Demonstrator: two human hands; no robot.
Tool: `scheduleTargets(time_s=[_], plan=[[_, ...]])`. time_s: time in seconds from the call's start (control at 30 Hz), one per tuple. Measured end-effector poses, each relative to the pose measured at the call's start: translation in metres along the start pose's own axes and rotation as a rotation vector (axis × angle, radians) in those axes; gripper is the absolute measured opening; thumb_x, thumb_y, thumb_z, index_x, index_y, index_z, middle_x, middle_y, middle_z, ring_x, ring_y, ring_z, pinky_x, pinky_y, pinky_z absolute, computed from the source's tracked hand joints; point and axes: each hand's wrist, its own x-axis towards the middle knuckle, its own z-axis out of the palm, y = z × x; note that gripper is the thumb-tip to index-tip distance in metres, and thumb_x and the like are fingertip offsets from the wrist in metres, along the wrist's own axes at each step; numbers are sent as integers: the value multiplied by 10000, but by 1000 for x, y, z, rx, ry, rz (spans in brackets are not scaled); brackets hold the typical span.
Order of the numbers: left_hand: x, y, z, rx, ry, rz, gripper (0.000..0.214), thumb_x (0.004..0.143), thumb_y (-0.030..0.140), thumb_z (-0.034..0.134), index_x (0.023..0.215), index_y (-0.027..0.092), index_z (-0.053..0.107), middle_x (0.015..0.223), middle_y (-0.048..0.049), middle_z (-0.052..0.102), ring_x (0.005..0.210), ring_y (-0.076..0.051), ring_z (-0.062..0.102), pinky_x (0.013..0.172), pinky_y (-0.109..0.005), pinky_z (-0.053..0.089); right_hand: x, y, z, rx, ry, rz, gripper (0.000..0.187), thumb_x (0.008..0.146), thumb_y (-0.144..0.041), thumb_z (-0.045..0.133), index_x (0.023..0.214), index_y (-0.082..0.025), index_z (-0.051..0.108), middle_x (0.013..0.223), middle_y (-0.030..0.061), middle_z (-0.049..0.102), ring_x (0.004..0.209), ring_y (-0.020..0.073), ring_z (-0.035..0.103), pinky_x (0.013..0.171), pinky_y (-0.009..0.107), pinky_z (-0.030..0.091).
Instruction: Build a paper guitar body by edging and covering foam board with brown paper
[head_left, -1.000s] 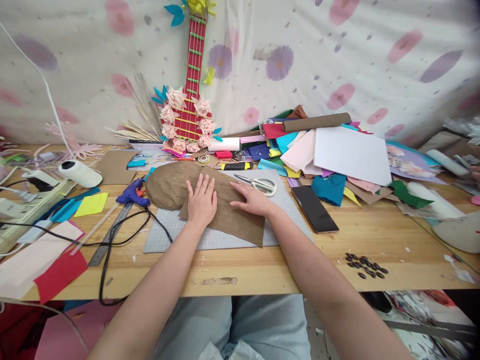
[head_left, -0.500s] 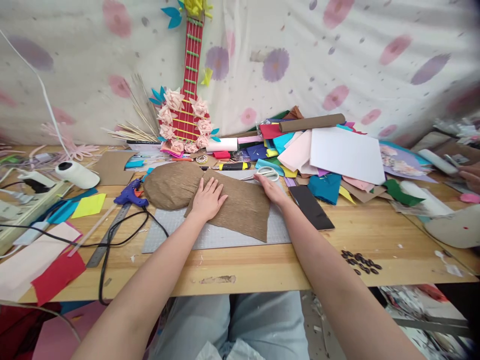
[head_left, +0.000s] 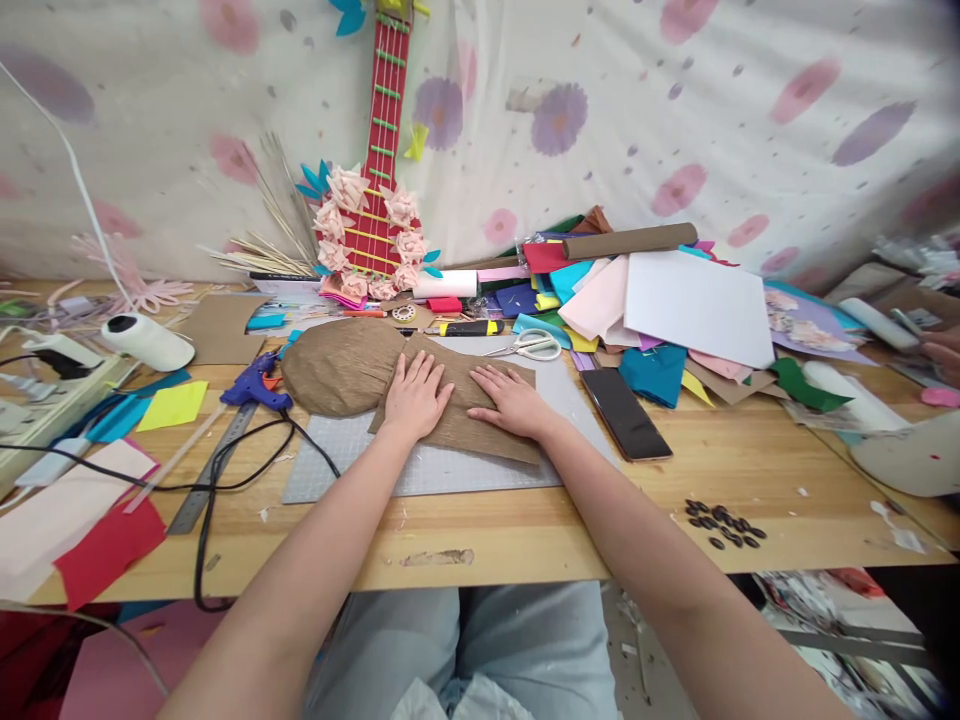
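R hand (head_left: pixel 511 398) back on brown sheet (head_left: pixel 471 432), both palms down.
L hand (head_left: pixel 415 398) flat on sheet's L part, fingers slightly spread; R hand, at sheet's R edge a sec ago, now flat on its R part, fingers apart: prob. smoothing w/ both. Sheet's mid-mat (head_left: pixel 450 482), overlapping brown oval (head_left: pixel 337 368) at far L corner; scissors (head_left: pixel 535 345) at far edge, phone (head_left: pixel 626 415) by R edge.
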Motion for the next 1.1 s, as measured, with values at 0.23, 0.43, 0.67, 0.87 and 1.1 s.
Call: scheduleTargets(time_s=[0.23,0.43,0.67,0.87,1.1], plan=[[0,-1,1,-14,-4,-6,550,927,434,224,1299,133,494,1399,-100,445,1360,-224,287,1154,-467,76,0,1,-2,3,5,0,694,881,-598,310,1412,-151,334,1461,128,335,1376,249,251,1109,489,205],[0,-1,0,-6,-4,-8,548,928,434,219,1291,135,501,1391,-97,456,1360,-226,285,1152,-464,69,0,2,-2,26,26,-2,711,852,-622,362,1399,-168,362,1454,112,355,1369,249,269,1112,477,212],[1,0,-3,9,-65,-7,566,930,435,206,1314,117,474,1407,-115,431,1373,-237,252,1150,-472,49,0,2,-2,25,22,5,743,837,-641,371,1401,-157,356,1462,105,343,1368,251,268,1117,459,200],[3,1,-7,34,-116,-6,578,929,443,191,1333,121,450,1421,-126,408,1382,-253,224,1141,-499,44,0,-1,-4,28,8,21,800,804,-679,392,1404,-150,350,1465,106,337,1372,252,258,1122,458,189],[5,2,-10,34,-176,-20,569,920,442,204,1338,137,441,1422,-121,408,1381,-261,230,1136,-505,38,-1,1,-3,32,32,14,790,802,-684,386,1402,-171,357,1459,96,350,1366,251,272,1119,461,205]])
